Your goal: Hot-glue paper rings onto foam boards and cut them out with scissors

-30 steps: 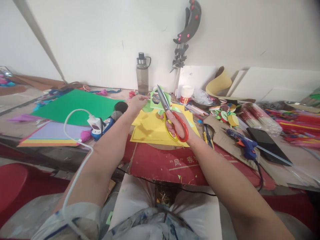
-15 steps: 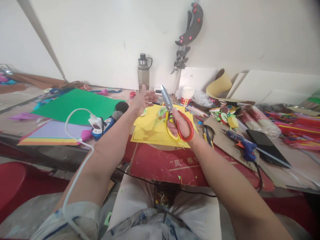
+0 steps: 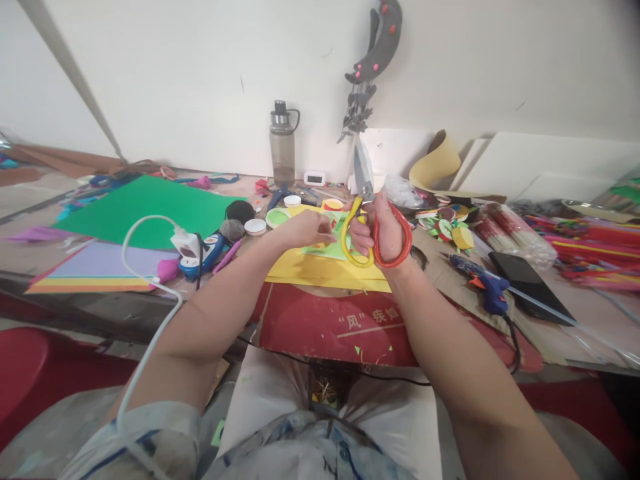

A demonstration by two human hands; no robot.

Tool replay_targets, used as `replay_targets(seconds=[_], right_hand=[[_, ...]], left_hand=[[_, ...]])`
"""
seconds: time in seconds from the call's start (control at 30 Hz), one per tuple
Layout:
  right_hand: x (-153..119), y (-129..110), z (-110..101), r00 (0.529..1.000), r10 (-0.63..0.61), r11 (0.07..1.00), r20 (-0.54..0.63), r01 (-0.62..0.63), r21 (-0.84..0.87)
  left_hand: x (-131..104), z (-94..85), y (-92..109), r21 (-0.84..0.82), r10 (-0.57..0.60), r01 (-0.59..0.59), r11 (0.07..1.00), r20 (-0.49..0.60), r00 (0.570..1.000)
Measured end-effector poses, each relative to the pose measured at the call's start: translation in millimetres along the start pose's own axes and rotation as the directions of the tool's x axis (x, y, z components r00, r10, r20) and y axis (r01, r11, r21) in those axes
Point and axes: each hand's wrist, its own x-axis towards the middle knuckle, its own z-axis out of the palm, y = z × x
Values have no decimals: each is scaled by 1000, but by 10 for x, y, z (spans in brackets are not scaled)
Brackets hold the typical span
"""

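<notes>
My right hand is wrapped round a pair of scissors with one red and one yellow handle; the blades point up and away from me, close together. My left hand is closed, its fingers curled down over light green paper. Whether the fingertips hold that paper I cannot make out. Beneath lie yellow sheets on a red printed board. Just behind my left hand is a round tub with light green inside.
A tall bottle stands by the wall. At left are a green sheet and a white plug whose cable crosses my left arm. To the right lie a blue glue gun, a black phone and bundled coloured sticks.
My left hand, stretched out with fingers apart before, has come down and towards me and closed over the green paper. My right hand has shifted right with the scissors, now more upright.
</notes>
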Motion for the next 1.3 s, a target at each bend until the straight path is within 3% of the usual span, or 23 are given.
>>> replay_targets(seconds=[0.07, 0.13, 0.3, 0.43, 0.53, 0.67, 0.8, 0.87, 0.93, 1.0, 1.07, 1.13, 1.2, 1.23, 1.3], right_hand=[[30, 5, -25, 999, -21, 1000, -47, 22, 13], [56, 30, -50, 997, -33, 999, -69, 35, 25], [84, 88, -91, 995, -55, 997, -82, 60, 53], [106, 105, -119, 993, -46, 997, -113, 52, 53], [128, 96, -158, 993, -47, 994, -107, 57, 93], [158, 31, -255, 998, -44, 984, -38, 49, 169], [186, -39, -347, 998, -37, 983, -57, 47, 179], [195, -47, -364, 996, -23, 982, -90, 39, 184], [203, -39, -364, 994, -8, 979, -113, 31, 203], [211, -23, -363, 991, 2, 975, -130, 26, 219], [222, -8, -367, 990, 8, 975, -139, 23, 223], [234, 8, -379, 992, 7, 974, -130, 22, 223], [247, 27, -391, 993, 10, 971, -116, 18, 237], [254, 38, -395, 993, 18, 968, -115, 12, 252], [264, 61, -391, 990, 42, 956, -135, -1, 294]], left_hand=[[-9, 38, 13, 48, 22, -29, 998, 156, 988], [-6, 60, 3, 52, 27, -41, 998, 245, 969], [8, 9, 9, 39, 28, -40, 998, 272, 962], [-52, -112, 141, -117, 83, -47, 992, 325, 942], [-113, -131, 276, -249, 173, -64, 966, 447, 878], [-147, -25, 425, -266, 217, -61, 962, 611, 761], [-155, 39, 480, -310, 223, -8, 951, 667, 711], [-176, 15, 464, -371, 226, 37, 928, 640, 735], [-211, -30, 433, -493, 227, 86, 866, 540, 810], [-251, -77, 409, -649, 218, 79, 756, 365, 905], [-286, -111, 408, -758, 131, 32, 652, 154, 979], [-315, -127, 435, -802, -25, 11, 597, -5, 1000], [-347, -124, 481, -816, -114, 7, 577, -72, 991], [-366, -118, 510, -820, -85, -8, 573, -69, 994], [-415, -97, 579, -820, 77, -42, 571, 2, 997]])
